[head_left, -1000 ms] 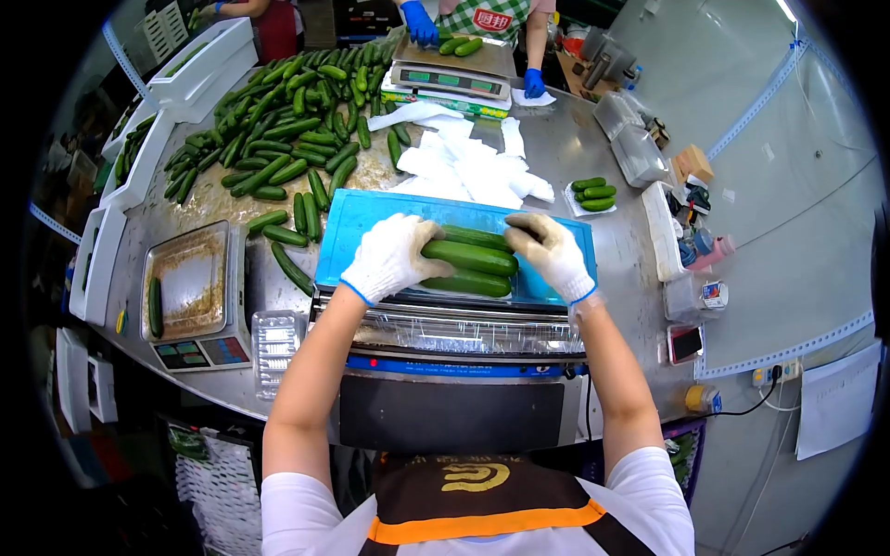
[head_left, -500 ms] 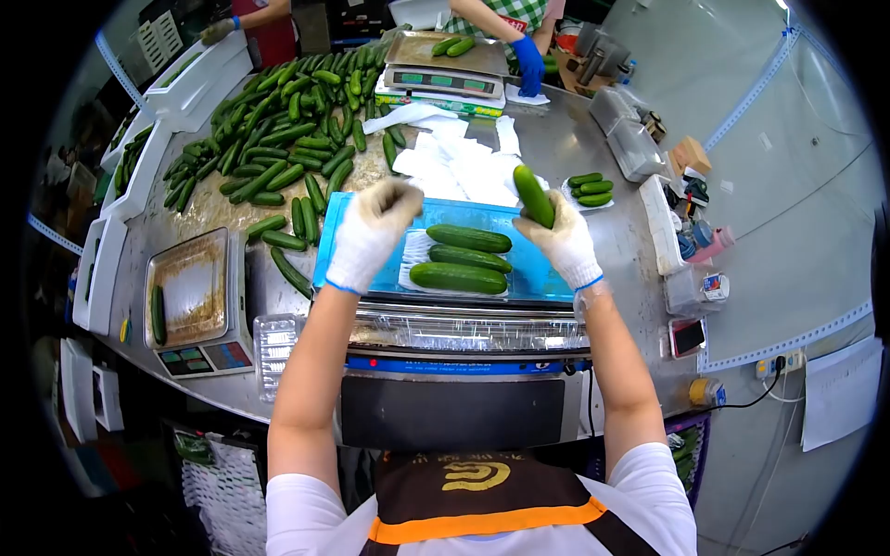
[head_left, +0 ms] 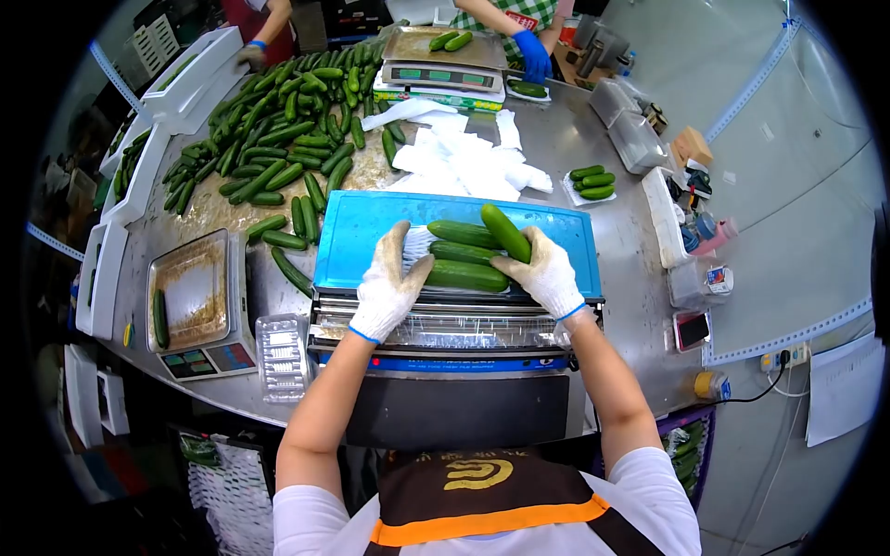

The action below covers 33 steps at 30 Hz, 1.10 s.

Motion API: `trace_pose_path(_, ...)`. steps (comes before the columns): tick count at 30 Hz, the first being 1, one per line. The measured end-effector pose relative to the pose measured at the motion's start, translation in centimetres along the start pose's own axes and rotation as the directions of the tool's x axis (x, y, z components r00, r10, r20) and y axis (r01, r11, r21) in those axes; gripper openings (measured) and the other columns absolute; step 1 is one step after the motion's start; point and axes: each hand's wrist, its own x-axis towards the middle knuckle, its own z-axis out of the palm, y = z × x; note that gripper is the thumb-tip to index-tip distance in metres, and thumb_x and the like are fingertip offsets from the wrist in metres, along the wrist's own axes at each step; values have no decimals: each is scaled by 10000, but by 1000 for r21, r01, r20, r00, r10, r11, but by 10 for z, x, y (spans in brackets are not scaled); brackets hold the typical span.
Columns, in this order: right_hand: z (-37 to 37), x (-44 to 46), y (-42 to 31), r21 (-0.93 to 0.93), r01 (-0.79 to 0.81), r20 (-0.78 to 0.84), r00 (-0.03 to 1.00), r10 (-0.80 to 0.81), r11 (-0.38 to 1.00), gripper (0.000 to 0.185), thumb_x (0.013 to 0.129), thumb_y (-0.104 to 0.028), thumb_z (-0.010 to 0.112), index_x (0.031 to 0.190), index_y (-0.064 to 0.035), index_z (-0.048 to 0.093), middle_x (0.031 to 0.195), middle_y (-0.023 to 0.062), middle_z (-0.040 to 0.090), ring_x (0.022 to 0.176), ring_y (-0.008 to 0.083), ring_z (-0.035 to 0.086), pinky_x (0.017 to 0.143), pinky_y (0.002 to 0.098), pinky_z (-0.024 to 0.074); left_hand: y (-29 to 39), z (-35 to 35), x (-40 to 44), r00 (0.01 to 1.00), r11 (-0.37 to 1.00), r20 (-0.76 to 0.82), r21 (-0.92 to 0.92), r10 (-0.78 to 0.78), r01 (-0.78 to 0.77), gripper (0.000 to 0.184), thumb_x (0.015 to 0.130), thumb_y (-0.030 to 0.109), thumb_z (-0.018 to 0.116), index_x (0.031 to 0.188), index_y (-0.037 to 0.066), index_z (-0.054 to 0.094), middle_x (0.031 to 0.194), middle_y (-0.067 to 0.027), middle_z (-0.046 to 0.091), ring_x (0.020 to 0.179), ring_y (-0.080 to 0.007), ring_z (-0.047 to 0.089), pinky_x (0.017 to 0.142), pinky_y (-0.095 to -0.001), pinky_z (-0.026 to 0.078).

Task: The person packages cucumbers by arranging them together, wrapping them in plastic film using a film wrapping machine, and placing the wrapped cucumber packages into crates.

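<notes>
On the blue board [head_left: 371, 208] of the film wrapper [head_left: 445, 324], three cucumbers [head_left: 459, 252] lie side by side on a white netted liner [head_left: 416, 243]. My right hand [head_left: 549, 271], in a white glove, grips a fourth cucumber [head_left: 505, 232], tilted over the right ends of the row. At the left end, my left hand [head_left: 391, 284], gloved too, has thumb and fingers spread beside the liner and the nearest cucumber.
A heap of cucumbers [head_left: 278, 130] covers the back left. White sheets [head_left: 454, 157] lie behind the board. Scales stand at left [head_left: 199, 296] and back [head_left: 440, 74]. A co-worker's blue-gloved hand [head_left: 533, 56] is beside a small pack [head_left: 527, 89]. A packed tray [head_left: 591, 183] lies right.
My right hand has brought the raised cucumber down and left to the row. My left hand has lowered to the liner's left end and opened. A pack now lies by the co-worker's hand.
</notes>
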Motion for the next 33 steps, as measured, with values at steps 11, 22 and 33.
trace_pose_path(11, 18, -8, -15, -56, 107, -127, 985, -113, 993, 483, 768, -271, 790, 1122, -14, 585, 953, 213, 690, 906, 351, 684, 794, 404, 539, 3, -8, 3, 995, 997, 78, -52, -54, 58, 644, 878, 209, 693, 1409, -16, 406, 1380, -215, 477, 1224, -306, 539, 1030, -376, 459)
trace_pose_path(22, -2, 31, -2, -53, -9, 61, 998, 12, 999, 518, 749, -323, 781, 1129, -19, 605, 983, 202, 695, 940, 337, 677, 827, 384, 518, 7, -25, 26, 994, 992, 102, 117, 35, -47, 418, 906, 279, 631, 1255, 52, 597, 1257, -160, 598, 1132, -324, 596, 922, -383, 499)
trace_pose_path(33, 3, 37, 1, -242, 457, 1, 882, -471, 856, 405, 720, -166, 794, 1063, -47, 614, 990, 183, 650, 971, 365, 627, 856, 434, 506, -9, -16, 76, 956, 974, 274, -169, -104, 154, 381, 941, 296, 615, 1133, -28, 667, 1003, -107, 715, 902, -145, 636, 832, -285, 496)
